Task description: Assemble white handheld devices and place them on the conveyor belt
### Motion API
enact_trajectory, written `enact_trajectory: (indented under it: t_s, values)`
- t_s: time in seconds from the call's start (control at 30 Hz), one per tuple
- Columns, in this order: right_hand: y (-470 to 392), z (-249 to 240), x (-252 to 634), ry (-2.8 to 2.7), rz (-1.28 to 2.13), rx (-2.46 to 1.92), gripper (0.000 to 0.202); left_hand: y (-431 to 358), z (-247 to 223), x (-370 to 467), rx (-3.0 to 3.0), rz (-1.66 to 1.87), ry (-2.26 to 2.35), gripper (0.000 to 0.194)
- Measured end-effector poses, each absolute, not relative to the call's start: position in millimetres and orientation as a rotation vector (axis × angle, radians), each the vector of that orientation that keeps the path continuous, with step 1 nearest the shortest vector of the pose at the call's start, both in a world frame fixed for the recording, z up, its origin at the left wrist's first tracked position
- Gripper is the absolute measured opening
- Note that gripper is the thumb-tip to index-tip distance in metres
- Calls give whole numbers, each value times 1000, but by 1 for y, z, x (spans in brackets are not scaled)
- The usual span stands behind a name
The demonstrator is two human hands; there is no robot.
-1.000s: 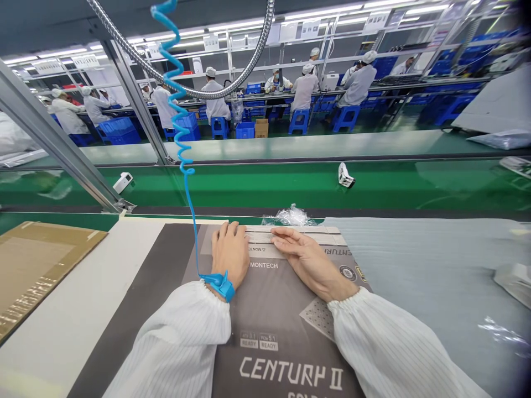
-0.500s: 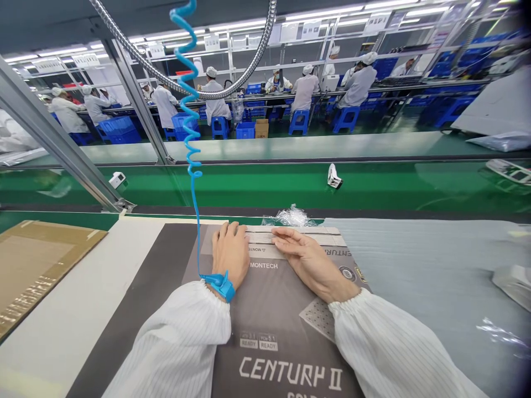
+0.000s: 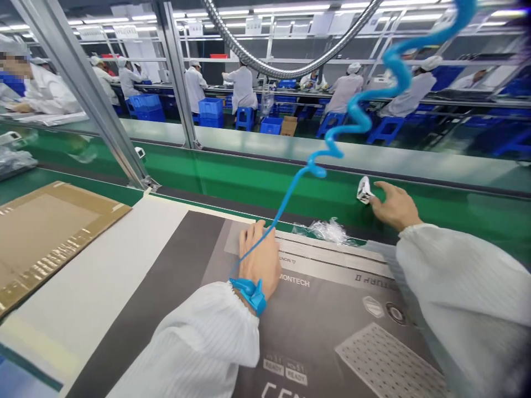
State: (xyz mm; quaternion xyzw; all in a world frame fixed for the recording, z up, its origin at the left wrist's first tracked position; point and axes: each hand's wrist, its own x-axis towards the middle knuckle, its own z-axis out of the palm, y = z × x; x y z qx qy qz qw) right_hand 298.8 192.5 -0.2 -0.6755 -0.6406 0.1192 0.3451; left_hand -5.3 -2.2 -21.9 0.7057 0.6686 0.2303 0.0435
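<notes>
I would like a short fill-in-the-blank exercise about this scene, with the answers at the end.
1. Beside the left hand, upright letters on the printed sheet read ____.
2. The right hand is at a small white object on the ____ surface.
3. The blue wristband is on the person's ____ wrist.
Answers: MONTECH; green; left.

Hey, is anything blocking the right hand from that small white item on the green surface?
Nothing visible does: the right hand is right beside the small white item, though contact is unclear. The crumpled clear plastic lies nearer the wearer, outside that gap.
</notes>
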Motion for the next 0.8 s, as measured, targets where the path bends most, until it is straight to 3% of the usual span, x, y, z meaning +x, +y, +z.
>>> enact_trajectory:
  t_s: [0.17, 0.33, 0.53, 0.63, 0.7, 0.8]
  values:
    - [198, -21, 278, -1630, 298, -1859, 25, -1, -22, -7, 2131, 685, 2066, 28]
    - [167, 9, 246, -1607, 356, -1730, 29, -1, -18, -7, 2109, 739, 2018, 27]
    - [81, 66, 211, -1535, 1057, -1202, 35, -2, -1, -5, 1816, 1251, 1681, 42]
    - [40, 61, 198, -1592, 1246, -1160, 46, -3, 4, -4, 1630, 1084, 1303, 41]
    - [22, 48, 195, -1675, 1117, -1209, 44, -5, 4, -2, 1568, 915, 1149, 39]
    - [9, 32, 199, -1855, 611, -1244, 35, -7, 4, 1, 1636, 894, 1219, 32]
